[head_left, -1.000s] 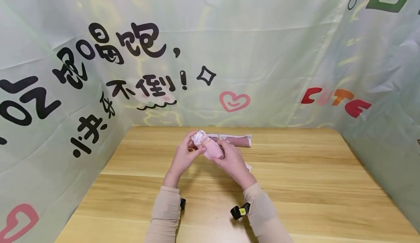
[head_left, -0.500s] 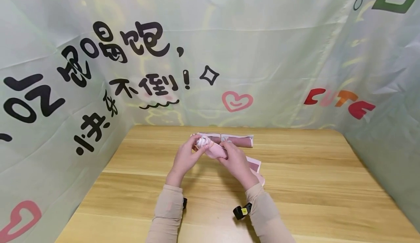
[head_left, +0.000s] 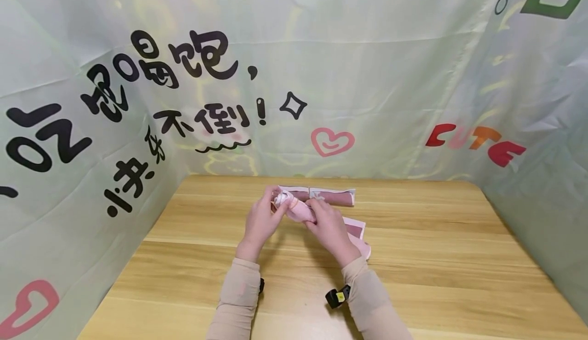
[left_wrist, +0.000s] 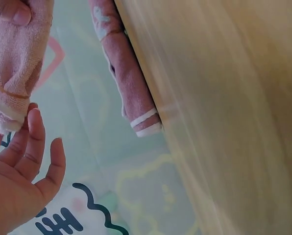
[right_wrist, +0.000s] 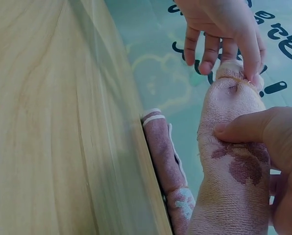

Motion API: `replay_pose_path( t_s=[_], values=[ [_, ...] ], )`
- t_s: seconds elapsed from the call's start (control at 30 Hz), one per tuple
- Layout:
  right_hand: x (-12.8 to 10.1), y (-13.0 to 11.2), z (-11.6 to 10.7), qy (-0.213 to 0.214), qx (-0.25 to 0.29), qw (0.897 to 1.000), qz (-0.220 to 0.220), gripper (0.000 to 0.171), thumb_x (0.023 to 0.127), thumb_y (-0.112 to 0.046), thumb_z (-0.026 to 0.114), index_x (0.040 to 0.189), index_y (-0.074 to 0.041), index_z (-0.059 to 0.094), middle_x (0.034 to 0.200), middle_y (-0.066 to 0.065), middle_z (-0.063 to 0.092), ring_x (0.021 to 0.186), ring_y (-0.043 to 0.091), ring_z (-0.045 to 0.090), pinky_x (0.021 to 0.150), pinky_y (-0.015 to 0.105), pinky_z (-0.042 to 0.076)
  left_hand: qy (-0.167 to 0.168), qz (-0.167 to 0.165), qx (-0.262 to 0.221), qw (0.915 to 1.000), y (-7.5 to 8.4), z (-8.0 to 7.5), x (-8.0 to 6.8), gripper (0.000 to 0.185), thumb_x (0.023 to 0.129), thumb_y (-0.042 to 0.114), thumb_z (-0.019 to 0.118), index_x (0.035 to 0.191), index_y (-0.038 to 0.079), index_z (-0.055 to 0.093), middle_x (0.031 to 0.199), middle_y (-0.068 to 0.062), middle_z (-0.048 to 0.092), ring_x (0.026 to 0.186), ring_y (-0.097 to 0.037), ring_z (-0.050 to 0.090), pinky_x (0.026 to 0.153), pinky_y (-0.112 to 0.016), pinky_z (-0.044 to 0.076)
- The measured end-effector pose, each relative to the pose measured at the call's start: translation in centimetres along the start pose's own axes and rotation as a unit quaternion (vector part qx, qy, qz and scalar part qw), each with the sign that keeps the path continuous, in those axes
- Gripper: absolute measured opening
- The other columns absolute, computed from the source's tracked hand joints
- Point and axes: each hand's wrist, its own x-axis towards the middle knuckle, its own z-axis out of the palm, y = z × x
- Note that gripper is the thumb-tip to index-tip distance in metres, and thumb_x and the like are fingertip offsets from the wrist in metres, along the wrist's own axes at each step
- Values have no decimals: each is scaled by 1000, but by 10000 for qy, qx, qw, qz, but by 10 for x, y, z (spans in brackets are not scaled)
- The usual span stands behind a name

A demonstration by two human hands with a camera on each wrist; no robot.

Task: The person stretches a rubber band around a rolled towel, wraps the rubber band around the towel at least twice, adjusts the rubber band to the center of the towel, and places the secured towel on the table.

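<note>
A pink rolled towel point(head_left: 300, 211) is held above the table by both hands. My left hand point(head_left: 262, 220) pinches its bunched whitish end, thumb and fingertips close to a thin rubber band point(left_wrist: 12, 94) wound round the neck there. Farther along the roll, my right hand point(head_left: 329, 230) grips it, with the thumb lying along the top in the right wrist view. Dark pink patches mark the cloth beside that thumb. Past the right hand, a pink and white-edged cloth part point(head_left: 362, 244) shows; the hand hides how it joins the roll.
A darker pink rolled towel point(head_left: 340, 198) with white edges and a band round it lies near the back of the wooden table point(head_left: 436, 258). Printed cloth walls point(head_left: 390, 85) enclose the table at the back and sides.
Over the second, the held towel has tilted lower and more of the white-edged cloth has come into view beyond the right hand. In the last half second, the left hand has shifted slightly.
</note>
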Motion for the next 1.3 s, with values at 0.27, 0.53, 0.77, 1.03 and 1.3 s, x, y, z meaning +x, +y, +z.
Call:
replay_pose_path(
  t_s=[0.27,0.53,0.77,1.03,1.3],
  values=[
    [-1,2,3,18,-7,10000,-83,39,72,-11,84,104,-10,62,92,8,67,78,26,64,64,45,51,-140,81,105,9998,4,1,0,12,96,28,61,104,18,59,90,-3,66,74,-15,61,61,-30,48],
    [-2,1,7,20,20,9999,-124,40,73,-12,83,106,-10,62,93,8,67,80,27,65,66,45,52,121,317,265,9991,2,1,0,8,98,21,58,101,14,59,79,-4,63,60,-15,48,54,-30,41],
    [-4,3,11,47,99,9999,-124,39,74,-10,82,108,-11,62,95,9,67,82,28,66,67,47,52,575,285,175,9978,4,1,-1,8,99,14,55,103,8,55,77,-10,64,59,-20,53,52,-33,44],
    [-4,7,7,-119,138,9998,124,38,77,-9,80,111,-9,62,106,11,67,90,32,66,73,50,53,268,100,-487,9984,2,-1,1,11,97,15,59,103,6,55,85,-11,69,70,-21,63,63,-35,53],
    [-3,12,4,-113,44,9998,158,37,76,-8,80,108,-9,62,104,9,66,87,32,65,71,50,52,-654,194,-986,9928,-3,-10,2,41,94,19,64,133,10,55,116,-13,69,83,-21,67,70,-30,56]
  ],
)
